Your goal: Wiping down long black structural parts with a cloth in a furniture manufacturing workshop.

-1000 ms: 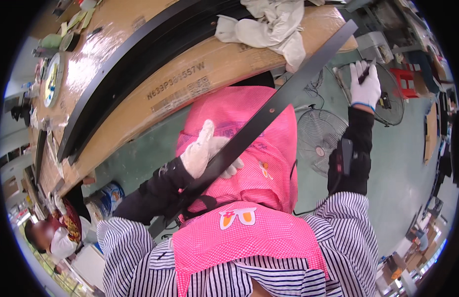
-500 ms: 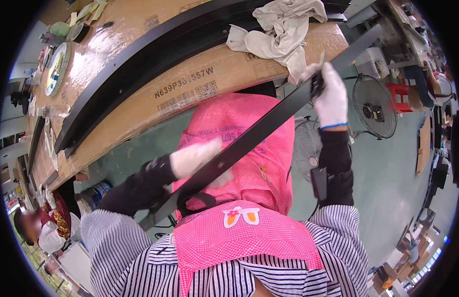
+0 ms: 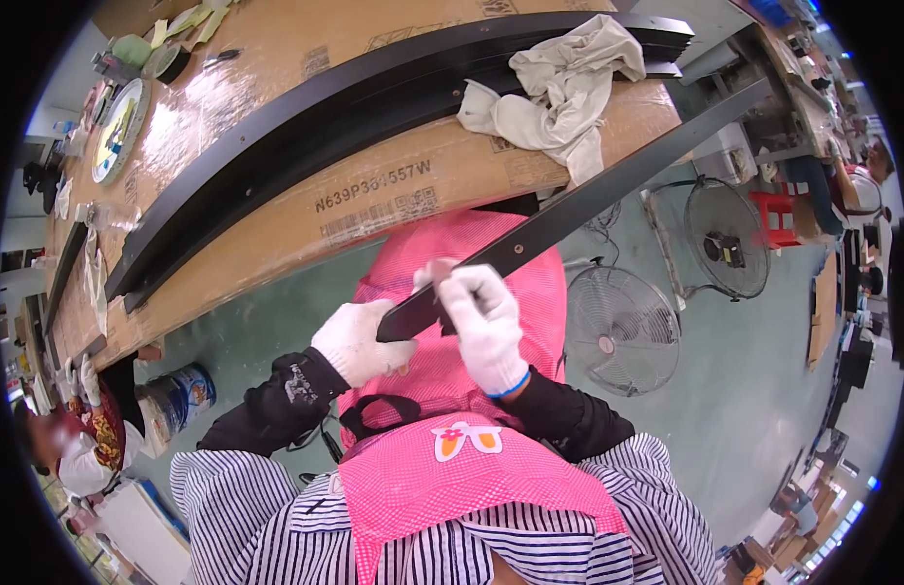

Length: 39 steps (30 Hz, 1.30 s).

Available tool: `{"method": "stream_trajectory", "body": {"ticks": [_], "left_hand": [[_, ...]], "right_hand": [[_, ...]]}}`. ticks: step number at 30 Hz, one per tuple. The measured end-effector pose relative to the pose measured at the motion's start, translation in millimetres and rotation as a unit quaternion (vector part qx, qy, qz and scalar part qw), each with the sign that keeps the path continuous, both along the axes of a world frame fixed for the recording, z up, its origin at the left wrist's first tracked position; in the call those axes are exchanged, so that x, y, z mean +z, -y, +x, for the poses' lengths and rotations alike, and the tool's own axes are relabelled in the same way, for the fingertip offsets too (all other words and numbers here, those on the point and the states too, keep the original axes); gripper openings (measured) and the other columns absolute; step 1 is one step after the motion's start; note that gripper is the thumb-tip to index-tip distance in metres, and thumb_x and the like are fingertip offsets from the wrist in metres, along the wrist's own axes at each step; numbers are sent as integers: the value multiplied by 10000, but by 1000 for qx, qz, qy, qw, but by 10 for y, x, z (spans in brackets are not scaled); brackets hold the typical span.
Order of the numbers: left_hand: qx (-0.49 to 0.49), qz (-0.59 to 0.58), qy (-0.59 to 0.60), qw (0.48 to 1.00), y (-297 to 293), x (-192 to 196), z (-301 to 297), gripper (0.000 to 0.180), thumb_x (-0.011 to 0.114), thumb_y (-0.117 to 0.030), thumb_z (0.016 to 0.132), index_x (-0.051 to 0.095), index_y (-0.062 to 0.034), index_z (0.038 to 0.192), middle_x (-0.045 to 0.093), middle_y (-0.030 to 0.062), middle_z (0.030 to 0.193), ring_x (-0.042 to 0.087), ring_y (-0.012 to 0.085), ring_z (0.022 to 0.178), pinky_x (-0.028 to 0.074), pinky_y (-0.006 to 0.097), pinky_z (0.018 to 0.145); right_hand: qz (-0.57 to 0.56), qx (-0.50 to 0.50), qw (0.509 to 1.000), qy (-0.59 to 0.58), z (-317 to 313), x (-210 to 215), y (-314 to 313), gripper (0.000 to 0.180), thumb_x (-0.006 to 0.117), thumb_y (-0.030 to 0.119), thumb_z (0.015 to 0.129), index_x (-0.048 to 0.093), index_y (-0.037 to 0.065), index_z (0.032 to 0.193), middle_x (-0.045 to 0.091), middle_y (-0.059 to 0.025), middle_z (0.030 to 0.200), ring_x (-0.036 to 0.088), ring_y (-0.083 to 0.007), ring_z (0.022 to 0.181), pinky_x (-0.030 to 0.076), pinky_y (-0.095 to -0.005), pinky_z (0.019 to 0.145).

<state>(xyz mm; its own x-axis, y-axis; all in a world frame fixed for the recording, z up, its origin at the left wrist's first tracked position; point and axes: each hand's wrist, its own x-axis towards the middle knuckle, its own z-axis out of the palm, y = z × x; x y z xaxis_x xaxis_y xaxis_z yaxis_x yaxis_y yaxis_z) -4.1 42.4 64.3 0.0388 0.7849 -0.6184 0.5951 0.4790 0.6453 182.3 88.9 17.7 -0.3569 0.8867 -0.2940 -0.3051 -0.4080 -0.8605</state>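
Observation:
A long black bar [image 3: 608, 193] with a screw or hole in its face slants across me, from my lap up to the far right. My left hand [image 3: 350, 343], in a white glove, is closed around its near end. My right hand [image 3: 489, 333], in a white glove with a blue cuff edge, closes over the bar just beyond the left one. Something small and dark shows under its fingers, too hidden to name. More black bars [image 3: 306, 122] lie together along the table [image 3: 276, 244], with a crumpled off-white cloth [image 3: 583, 83] over their right part.
Two round caged fans [image 3: 622, 331] stand on the floor to the right, near a red stool [image 3: 775, 219]. On the table's left are a round white tray [image 3: 120, 132] and a clear bottle [image 3: 111, 216]. Another person [image 3: 91, 439] is at the lower left.
My right hand has slid down the bar from its upper part to near my left hand. The left hand, blurred before, now grips the near end. The bar has shifted up and right.

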Motion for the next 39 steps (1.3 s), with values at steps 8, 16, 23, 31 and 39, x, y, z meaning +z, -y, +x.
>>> {"method": "stream_trajectory", "body": {"ticks": [8,16,23,31,39], "left_hand": [[-81,134,-103,982,292,-219,-476,264,778,-266,752,721,-66,914,718,157,731,741,345,728,592,409,668],[-28,440,-226,868,-479,-385,468,417,835,-157,709,660,-116,1085,706,138,846,704,372,775,555,475,676],[-84,350,-291,886,-406,-411,681,491,862,-183,674,626,-121,1100,689,144,807,696,388,722,540,508,638],[-61,284,-459,840,1042,-529,-1624,261,841,-278,716,666,-168,876,690,97,759,686,355,674,543,494,607],[193,220,-624,724,1535,-69,-2443,346,739,-433,924,700,-91,953,686,127,735,672,360,652,554,479,626]], "right_hand": [[158,-200,965,-66,1072,332,-1230,126,584,60,1047,676,7,1115,748,-105,1070,685,-159,908,563,-303,763],[52,-197,978,-41,325,339,-635,173,656,176,1038,720,16,1057,730,-24,970,676,-119,900,547,-276,839],[-21,-241,965,-101,665,499,-901,298,606,263,1069,723,-11,1089,732,-62,917,684,-146,825,550,-303,815],[77,-345,924,-146,1901,625,-1837,250,611,275,1062,704,53,996,696,-42,857,664,-153,717,560,-316,707],[199,-342,918,27,1712,76,-1768,322,553,135,1081,642,9,1364,726,-73,1074,692,-157,924,576,-315,841]]}}
